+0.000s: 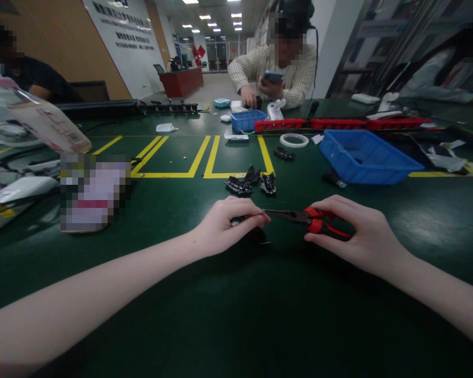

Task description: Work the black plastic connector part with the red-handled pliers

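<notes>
My right hand (362,231) is closed round the red-and-black handles of a pair of needle-nose pliers (298,217). The pliers' thin jaws point left, and their tips meet the fingertips of my left hand (226,223). Between thumb and fingers, my left hand pinches a small black part (259,235), mostly hidden by the hand. Whether the jaws grip it I cannot tell. Just beyond my left hand lie several small black parts (238,185) with shiny surfaces, close together on the green table (236,315). A similar black part (284,154) lies farther back.
At the right stands a blue bin (372,163), with a smaller blue bin (248,121) farther back. A roll of tape (294,140) lies between them, near a long red strip (339,124). A phone (96,197) and a bottle (47,118) are at the left. A person (276,68) sits opposite.
</notes>
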`<state>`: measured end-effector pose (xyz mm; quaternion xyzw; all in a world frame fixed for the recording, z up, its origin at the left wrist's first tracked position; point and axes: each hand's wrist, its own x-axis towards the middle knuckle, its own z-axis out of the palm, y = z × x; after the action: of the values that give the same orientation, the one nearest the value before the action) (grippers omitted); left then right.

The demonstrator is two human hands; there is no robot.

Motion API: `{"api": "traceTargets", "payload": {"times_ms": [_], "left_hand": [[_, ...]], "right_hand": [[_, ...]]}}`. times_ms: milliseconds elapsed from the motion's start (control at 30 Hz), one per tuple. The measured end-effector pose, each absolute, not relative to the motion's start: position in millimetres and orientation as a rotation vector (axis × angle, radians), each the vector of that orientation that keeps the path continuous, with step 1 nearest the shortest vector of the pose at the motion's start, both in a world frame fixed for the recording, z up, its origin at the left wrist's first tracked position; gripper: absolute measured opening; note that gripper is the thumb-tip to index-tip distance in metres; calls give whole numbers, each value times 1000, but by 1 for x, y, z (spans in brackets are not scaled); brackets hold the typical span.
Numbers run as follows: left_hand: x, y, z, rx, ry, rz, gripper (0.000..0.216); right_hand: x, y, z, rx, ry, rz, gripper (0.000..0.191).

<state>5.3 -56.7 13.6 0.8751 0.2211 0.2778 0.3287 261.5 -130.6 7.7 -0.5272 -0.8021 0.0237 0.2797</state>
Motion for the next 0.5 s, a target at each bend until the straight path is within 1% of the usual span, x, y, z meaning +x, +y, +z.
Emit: {"api": "traceTargets", "payload": {"times_ms": [133,367,500], "left_hand": [[5,-57,13,2444,598,727,17],[6,-56,12,2501,570,703,19],[-2,-46,14,2610,510,597,23]], "right_hand": [[260,-131,7,-1412,-2163,89,35],[259,-131,6,-1423,-2168,117,36],[260,-131,8,-1416,-2166,101,35]]}}
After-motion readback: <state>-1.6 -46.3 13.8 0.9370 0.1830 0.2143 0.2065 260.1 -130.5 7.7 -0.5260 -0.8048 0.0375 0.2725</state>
